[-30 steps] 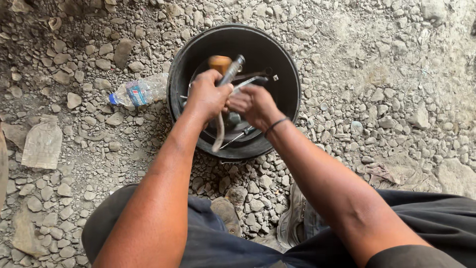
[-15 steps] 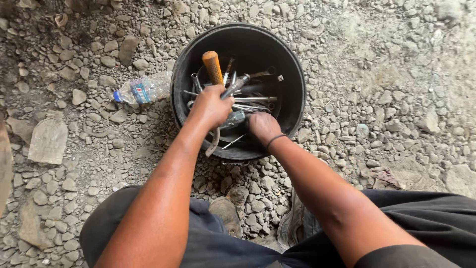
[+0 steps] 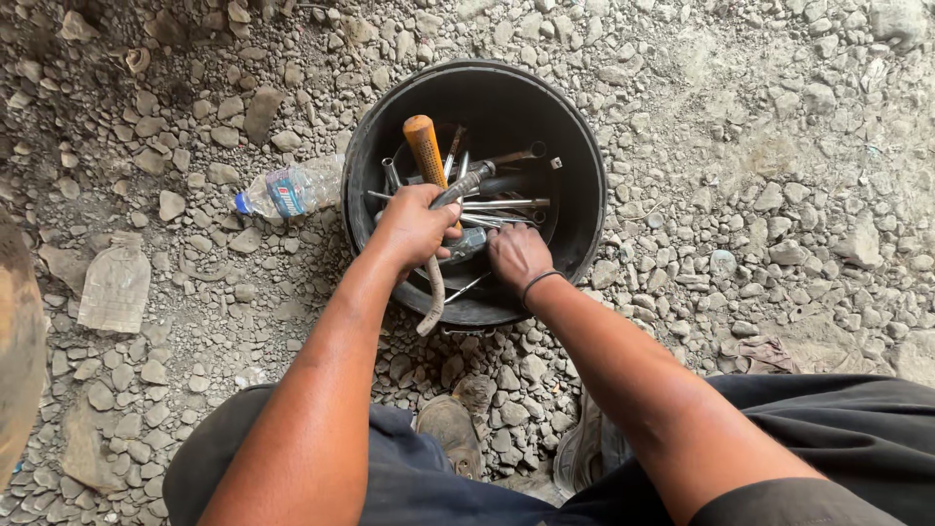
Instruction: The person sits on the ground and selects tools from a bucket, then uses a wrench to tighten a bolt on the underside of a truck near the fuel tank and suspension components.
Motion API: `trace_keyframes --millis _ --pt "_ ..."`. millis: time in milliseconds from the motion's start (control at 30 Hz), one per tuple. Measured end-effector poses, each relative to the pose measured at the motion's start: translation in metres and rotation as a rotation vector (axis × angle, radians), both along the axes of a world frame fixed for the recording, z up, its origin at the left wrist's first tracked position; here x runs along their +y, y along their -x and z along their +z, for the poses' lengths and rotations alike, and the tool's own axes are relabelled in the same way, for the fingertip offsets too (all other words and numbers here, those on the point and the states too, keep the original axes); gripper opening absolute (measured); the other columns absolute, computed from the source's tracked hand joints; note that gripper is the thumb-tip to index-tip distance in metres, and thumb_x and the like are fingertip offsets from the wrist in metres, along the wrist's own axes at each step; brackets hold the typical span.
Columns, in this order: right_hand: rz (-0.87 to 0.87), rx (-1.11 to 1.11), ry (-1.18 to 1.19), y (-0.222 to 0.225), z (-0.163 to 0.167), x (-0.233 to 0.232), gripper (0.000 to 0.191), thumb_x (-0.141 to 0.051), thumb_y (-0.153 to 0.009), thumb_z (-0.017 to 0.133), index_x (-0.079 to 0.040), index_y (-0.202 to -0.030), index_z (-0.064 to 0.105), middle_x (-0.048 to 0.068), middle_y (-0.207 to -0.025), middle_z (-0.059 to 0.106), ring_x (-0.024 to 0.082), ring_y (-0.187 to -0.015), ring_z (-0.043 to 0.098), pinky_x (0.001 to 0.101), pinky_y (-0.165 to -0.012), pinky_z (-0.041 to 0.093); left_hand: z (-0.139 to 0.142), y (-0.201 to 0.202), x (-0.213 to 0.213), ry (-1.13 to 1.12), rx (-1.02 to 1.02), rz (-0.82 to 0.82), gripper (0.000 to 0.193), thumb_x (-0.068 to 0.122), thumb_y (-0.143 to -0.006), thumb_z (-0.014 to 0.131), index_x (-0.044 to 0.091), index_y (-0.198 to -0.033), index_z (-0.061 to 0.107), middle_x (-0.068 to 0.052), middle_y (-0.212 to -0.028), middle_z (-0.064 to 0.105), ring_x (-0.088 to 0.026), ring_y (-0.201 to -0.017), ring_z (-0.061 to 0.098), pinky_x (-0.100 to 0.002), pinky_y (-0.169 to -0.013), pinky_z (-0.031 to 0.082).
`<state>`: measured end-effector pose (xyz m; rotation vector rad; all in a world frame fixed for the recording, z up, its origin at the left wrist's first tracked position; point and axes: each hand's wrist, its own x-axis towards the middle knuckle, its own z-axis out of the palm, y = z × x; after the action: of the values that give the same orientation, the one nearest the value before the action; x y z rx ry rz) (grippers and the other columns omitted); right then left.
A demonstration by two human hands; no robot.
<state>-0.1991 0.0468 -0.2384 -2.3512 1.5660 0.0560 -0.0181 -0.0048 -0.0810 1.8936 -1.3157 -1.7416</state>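
Left hand [image 3: 417, 226]: closed around a bundle of metal hand tools [image 3: 467, 190] with an orange wooden handle [image 3: 426, 148], inside the black bucket [image 3: 584, 185]. Likely heavy, rigid, slippery; grip mid-shaft. Right hand [image 3: 517, 257]: loosely curled, fingers on tools beside it; hold unclear. Plastic bottle [image 3: 290, 189] beyond the left hand, on gravel [image 3: 760, 195].

1. The bare left hand [image 3: 414, 226] is clenched in a fist, knuckles up, forearm stretched forward from the lower left.
2. The bare right hand [image 3: 516, 255] points fingers downward, back showing, wrist bent, forearm reaching from the lower right.
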Motion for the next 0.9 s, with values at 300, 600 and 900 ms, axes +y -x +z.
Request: trace_keyframes --millis 300,600,900 --pt "-0.186 -0.059 -0.274 -0.006 0.028 -0.014 0.02 -0.009 -0.09 0.057 -0.002 -0.088 0.076 0.021 -0.096 0.074 0.037 -0.091 0.073 0.0458 -0.079 0.059 0.012 -0.009 0.003 -0.223 0.462 0.07 0.023 0.016 -0.101 0.056 -0.002 -0.112 0.066 -0.01 -0.105 0.072 -0.018 -0.088 0.073 -0.032 -0.062 0.064" --pt "-0.186 -0.028 -0.276 -0.008 0.039 -0.018 0.019 -0.011 -0.089 0.059 -0.005 -0.09 0.076 0.019 -0.091 0.075 0.034 -0.089 0.075 0.0437 -0.077 0.06 0.039 -0.016 0.005 -0.293 0.65 0.085 0.026 0.019 -0.103 0.053 -0.001 -0.113 0.066 -0.013 -0.112 0.073 -0.024 -0.093 0.077 -0.028 -0.056 0.059" --pt "-0.184 0.042 -0.247 -0.019 0.033 -0.024 0.02 -0.014 -0.089 0.06 -0.007 -0.087 0.079 0.019 -0.092 0.075 0.035 -0.086 0.074 0.0446 -0.074 0.06 0.058 -0.03 0.021 -0.265 0.62 0.092 0.028 0.02 -0.102 0.054 0.0 -0.116 0.066 -0.011 -0.111 0.074 -0.021 -0.092 0.077 -0.026 -0.055 0.059"
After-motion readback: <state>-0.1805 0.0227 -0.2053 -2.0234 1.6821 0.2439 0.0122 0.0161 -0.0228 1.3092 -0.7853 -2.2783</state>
